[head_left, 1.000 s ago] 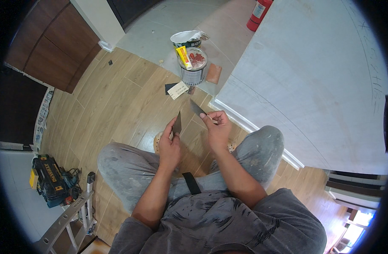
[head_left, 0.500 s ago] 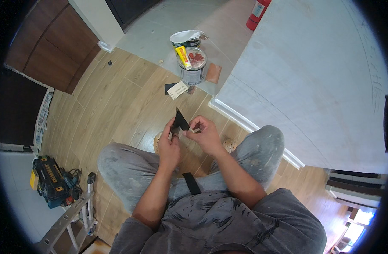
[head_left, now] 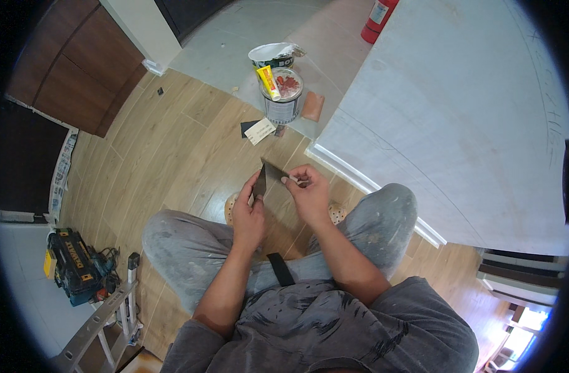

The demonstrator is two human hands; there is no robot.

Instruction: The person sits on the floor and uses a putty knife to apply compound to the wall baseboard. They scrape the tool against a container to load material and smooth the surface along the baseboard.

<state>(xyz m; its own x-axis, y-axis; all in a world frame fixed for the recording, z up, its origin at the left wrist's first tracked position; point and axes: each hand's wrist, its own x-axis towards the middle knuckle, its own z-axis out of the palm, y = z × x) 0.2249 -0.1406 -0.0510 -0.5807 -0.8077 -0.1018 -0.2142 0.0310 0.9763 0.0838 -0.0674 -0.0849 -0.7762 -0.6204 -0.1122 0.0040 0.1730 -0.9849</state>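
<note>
A dark sheet of sandpaper [head_left: 274,173], bent along a crease into two flaps, is held up between my hands. My left hand [head_left: 249,217] grips the left flap between thumb and fingers. With thumb and fingertips, my right hand [head_left: 311,196] pinches the lower corner of the right flap, which shows a grey-brown face. A black strip [head_left: 280,269] lies across my lap. On the floor beyond my hands, a cream-backed sheet [head_left: 259,131] with print overlaps a dark piece [head_left: 247,128].
A lidded tin [head_left: 281,110] carries a yellow tube [head_left: 268,83]; behind it stands an open tub [head_left: 271,55]. A reddish block [head_left: 313,106] lies beside them. The wall's white skirting [head_left: 371,191] runs along the right. A tool case [head_left: 79,264] and ladder [head_left: 98,317] sit left.
My right hand has shifted right and slightly up, drawing its flap outward so the sandpaper's fold is spread wider. My left hand has barely moved.
</note>
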